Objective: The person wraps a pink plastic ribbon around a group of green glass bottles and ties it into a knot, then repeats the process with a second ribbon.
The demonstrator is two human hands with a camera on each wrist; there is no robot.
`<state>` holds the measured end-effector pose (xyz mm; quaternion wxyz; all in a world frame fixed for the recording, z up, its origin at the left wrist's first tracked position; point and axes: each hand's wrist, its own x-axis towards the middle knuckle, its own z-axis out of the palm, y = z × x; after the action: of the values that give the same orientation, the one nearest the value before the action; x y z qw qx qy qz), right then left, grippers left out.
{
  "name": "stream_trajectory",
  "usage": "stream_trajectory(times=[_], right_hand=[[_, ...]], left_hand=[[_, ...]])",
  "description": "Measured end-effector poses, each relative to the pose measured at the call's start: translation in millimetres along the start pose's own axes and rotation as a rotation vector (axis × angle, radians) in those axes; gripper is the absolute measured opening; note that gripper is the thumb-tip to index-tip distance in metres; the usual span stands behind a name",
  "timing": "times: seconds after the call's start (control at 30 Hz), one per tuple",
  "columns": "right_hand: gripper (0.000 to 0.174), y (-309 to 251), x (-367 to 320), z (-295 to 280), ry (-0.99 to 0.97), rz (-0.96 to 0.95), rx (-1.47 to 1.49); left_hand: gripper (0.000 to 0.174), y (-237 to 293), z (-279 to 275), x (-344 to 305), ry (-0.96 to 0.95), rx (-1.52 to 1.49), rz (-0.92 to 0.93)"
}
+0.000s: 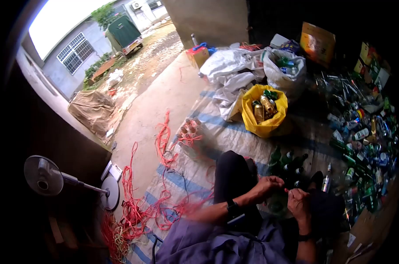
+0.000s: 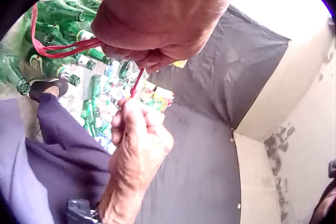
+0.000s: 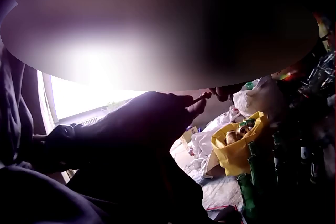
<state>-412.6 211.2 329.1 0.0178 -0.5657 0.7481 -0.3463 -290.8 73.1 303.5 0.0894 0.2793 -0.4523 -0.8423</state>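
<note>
A red plastic string (image 2: 65, 50) is stretched between the two hands. My left hand (image 1: 269, 187) grips it, fingers curled, with a loop trailing out at one side in the left wrist view. Just beside it, my right hand (image 1: 298, 204) pinches the short end between thumb and fingers. Several green glass bottles (image 1: 287, 165) stand on the ground right before the hands, between the person's legs. In the right wrist view the left hand (image 3: 147, 121) is dark, and a large blur covers most of the upper picture.
Tangled red string (image 1: 135, 207) lies at left, near a standing fan (image 1: 43, 176). A string-tied bundle of bottles (image 1: 193, 136) stands on the striped sheet (image 1: 225, 125). Beyond is a yellow bag (image 1: 252, 125) of cans beside a white sack (image 1: 278, 83). Loose bottles (image 1: 362, 149) pile up at right.
</note>
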Motion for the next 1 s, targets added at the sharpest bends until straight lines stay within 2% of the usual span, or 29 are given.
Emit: stream_trajectory(times=[0.03,0.1,0.13,0.17,0.23,0.3,0.33,0.4,0.43,0.5,0.53,0.6,0.63,0.7,0.77,0.83,0.97,1.0], right_hand=[[0.015,0.8,0.9,-4.9,0.044,0.036,0.046],[0.015,6.8,-3.3,-8.5,0.011,0.156,0.261],[0.015,10.2,-5.7,-4.7,0.055,0.151,0.288],[0.015,11.9,-6.9,-4.5,0.021,0.203,0.314],[0.02,18.1,-13.0,1.2,-0.051,0.426,0.529],[0.017,23.3,-13.6,-4.3,-0.212,0.579,0.668],[0.017,22.1,-14.0,-7.1,-0.206,0.604,0.656],[0.02,17.9,-9.4,-9.8,-0.127,0.473,0.715],[0.02,18.0,-8.2,-9.6,-0.124,0.484,0.707],[0.027,18.4,-8.1,-7.3,-0.059,0.515,0.959],[0.027,15.4,-7.3,-5.6,-0.053,0.52,0.954],[0.018,8.4,-5.0,-1.2,-0.156,0.407,0.882],[0.018,9.3,-6.6,2.9,-0.149,0.412,0.879],[0.015,10.9,-11.1,10.5,-0.317,0.396,0.8],[0.017,6.9,-11.8,6.2,-0.279,0.432,0.856],[0.021,0.5,-8.1,-9.2,-0.31,0.494,0.869],[0.026,2.4,-6.6,-24.9,-0.327,0.481,0.863],[0.025,5.8,-9.1,-26.6,-0.353,0.488,0.864]], left_hand=[[0.012,16.8,-3.4,-4.0,0.055,-0.014,-0.034],[0.015,21.0,-8.1,-4.6,0.016,0.012,0.029],[0.016,29.3,-4.8,-5.6,0.011,0.06,0.044],[0.016,33.9,2.2,-10.4,0.006,0.103,0.054],[0.018,39.4,6.4,-9.3,-0.03,0.105,0.026],[0.019,39.8,8.2,-8.3,-0.043,0.174,0.037],[0.019,43.1,12.5,-11.0,-0.043,0.175,0.004],[0.019,45.9,13.5,-10.9,-0.086,0.171,-0.01],[0.019,44.5,12.6,-10.8,-0.096,0.165,-0.017],[0.017,44.7,14.0,-12.2,-0.107,0.218,-0.035],[0.016,41.2,13.1,-10.6,-0.114,0.213,-0.04],[0.016,41.4,16.8,-11.2,-0.134,0.222,-0.042],[0.016,41.3,18.3,-11.4,-0.145,0.231,-0.041],[0.016,34.8,17.5,-8.0,-0.135,0.217,-0.015],[0.015,32.9,15.1,-7.2,-0.115,0.202,0.014],[0.022,37.6,16.6,-9.4,-0.102,0.161,0.024],[0.021,30.5,13.8,-3.6,-0.123,0.119,0.024],[0.016,29.5,13.7,-3.4,-0.118,0.104,0.014]])
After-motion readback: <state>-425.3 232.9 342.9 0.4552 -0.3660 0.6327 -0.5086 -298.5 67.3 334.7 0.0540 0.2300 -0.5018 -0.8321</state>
